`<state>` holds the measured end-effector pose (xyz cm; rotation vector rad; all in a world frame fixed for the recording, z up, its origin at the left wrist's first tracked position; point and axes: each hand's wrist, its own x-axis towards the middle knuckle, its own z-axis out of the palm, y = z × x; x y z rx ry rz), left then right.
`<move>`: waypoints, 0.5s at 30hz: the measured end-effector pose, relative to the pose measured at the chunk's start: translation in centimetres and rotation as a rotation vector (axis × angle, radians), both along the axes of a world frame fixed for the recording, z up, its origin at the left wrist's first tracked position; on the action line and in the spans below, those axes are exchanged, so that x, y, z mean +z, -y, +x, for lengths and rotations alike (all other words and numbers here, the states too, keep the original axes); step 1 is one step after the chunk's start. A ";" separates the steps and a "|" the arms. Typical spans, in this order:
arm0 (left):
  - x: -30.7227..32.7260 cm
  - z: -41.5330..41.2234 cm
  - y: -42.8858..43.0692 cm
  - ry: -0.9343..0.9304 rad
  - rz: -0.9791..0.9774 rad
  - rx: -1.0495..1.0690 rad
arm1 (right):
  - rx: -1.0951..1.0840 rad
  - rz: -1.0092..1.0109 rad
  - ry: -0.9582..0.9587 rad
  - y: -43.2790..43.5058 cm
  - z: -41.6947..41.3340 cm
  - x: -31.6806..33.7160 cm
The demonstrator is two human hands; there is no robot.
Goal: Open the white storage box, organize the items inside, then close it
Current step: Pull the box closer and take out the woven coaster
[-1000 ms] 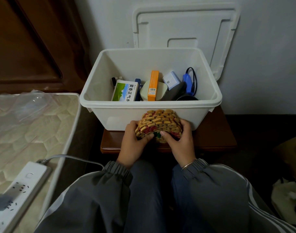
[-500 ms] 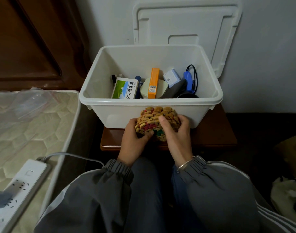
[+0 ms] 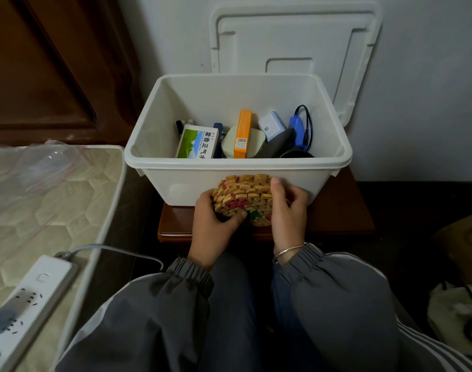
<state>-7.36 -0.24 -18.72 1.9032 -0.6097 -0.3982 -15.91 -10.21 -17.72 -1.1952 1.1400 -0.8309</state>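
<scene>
- A white storage box (image 3: 159, 181) stands open on a dark wooden stand (image 3: 336, 218). Its lid (image 3: 296, 36) leans upright against the wall behind it.
- Both hands are close together in front of the box's near wall, clamped on a woven beaded piece (image 3: 242, 193) in yellow, red and green. The piece is outside the box, just below its rim.
- The left hand (image 3: 213, 226) grips the piece's left side, with the thumb pressed along its lower edge, much as it did a second ago.
- The right hand (image 3: 285, 210) has shifted. A second ago it held the right edge with the thumb low; now the thumb lies up across the face, near the top right corner.
- The piece seems to be being turned or folded in the hands, though which of the two cannot be told.
- Inside the box nothing has moved: a green-and-white carton (image 3: 197, 142), an orange carton (image 3: 242, 132), a pale round container (image 3: 256, 142), a small grey-blue box (image 3: 271, 126) and a blue plug with a black cable (image 3: 299, 130) stand along the far side.
- Judging by this, the sorting step is under way: the piece is being tidied before it goes back in, and closing the lid is still to come.
- A mattress (image 3: 41, 197) with a white power strip (image 3: 28, 296) lies to the left.
</scene>
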 end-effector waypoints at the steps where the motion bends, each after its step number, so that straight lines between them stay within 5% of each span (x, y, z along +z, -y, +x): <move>1: -0.1 0.0 0.0 0.020 -0.001 0.006 | -0.007 -0.007 0.007 0.0 0.0 0.0; 9: 0.2 -0.2 0.1 0.182 0.009 -0.013 | 0.065 -0.121 -0.054 -0.8 0.1 -0.2; 15: 1.0 -0.4 0.1 -0.031 -0.058 -0.018 | 0.099 -0.112 -0.039 -0.6 0.1 0.0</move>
